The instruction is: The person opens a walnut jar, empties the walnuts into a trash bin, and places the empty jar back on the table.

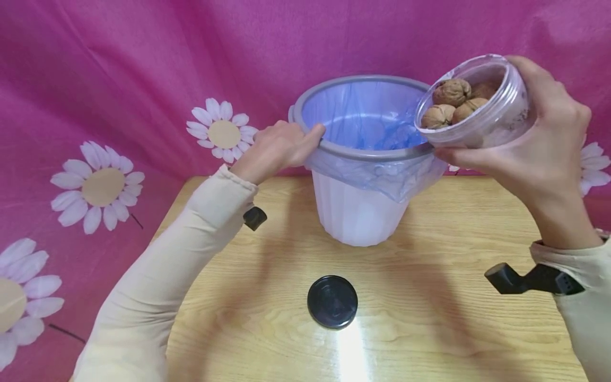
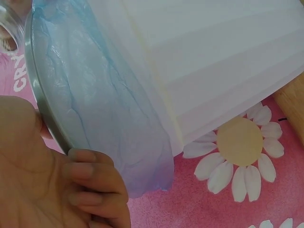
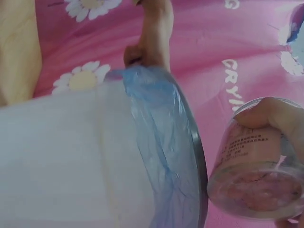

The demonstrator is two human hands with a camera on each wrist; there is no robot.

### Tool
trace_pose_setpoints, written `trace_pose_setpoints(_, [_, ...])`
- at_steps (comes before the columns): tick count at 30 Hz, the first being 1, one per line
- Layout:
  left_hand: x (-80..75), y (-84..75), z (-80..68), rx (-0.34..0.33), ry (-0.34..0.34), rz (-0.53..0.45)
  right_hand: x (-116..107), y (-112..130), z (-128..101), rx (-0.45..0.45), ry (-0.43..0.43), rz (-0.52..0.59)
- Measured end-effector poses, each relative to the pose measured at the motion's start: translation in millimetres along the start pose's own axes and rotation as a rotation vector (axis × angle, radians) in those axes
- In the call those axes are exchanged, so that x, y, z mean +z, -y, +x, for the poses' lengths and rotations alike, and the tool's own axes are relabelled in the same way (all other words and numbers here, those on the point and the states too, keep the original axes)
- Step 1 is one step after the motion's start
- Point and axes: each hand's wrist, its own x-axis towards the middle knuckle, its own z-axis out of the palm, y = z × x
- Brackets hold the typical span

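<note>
A white ribbed trash bin (image 1: 358, 215) with a grey rim stands upright on the table, lined with a translucent blue plastic bag (image 1: 401, 178) folded over the rim. My left hand (image 1: 279, 148) grips the rim at its left side, thumb over the top; in the left wrist view its fingers (image 2: 97, 187) curl beside the bag's outer fold. Near the right rim, my right hand (image 1: 549, 124) holds a clear plastic jar (image 1: 506, 119), its mouth tilted toward the bin. Several walnuts (image 1: 451, 93) are inside the jar. A printed label (image 3: 249, 145) shows on the jar's side.
A round black lid (image 1: 332, 301) lies on the wooden table (image 1: 267, 318) in front of the bin. Behind and to the left hangs a pink cloth (image 1: 143, 63) with white daisies. Black camera mounts (image 1: 532, 278) are worn at both wrists.
</note>
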Motion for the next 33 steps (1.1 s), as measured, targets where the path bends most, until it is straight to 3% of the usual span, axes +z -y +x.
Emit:
trace_pose_setpoints(5, [1.8,2.5,-0.7,0.002,-0.003,-0.017,14,-16,15,-0.155,-0.016,-0.089])
trace_pose_setpoints(10, [2.1,3.4,0.9,0.0,-0.006,-0.018,27,-27,27,-0.237,-0.005,-0.16])
trace_pose_setpoints(21, [4.4,0.6,3.3,0.011,0.002,-0.005,35,-42,37,-0.238,0.099,-0.353])
trace_pose_setpoints(28, [2.1,-1.6,3.1,0.011,0.0,-0.007,31,-44,40,-0.286,0.09,-0.368])
trace_pose_setpoints(33, [2.4,-2.9,4.3,0.019,0.007,0.0,31,-46,41,-0.229,0.108,-0.348])
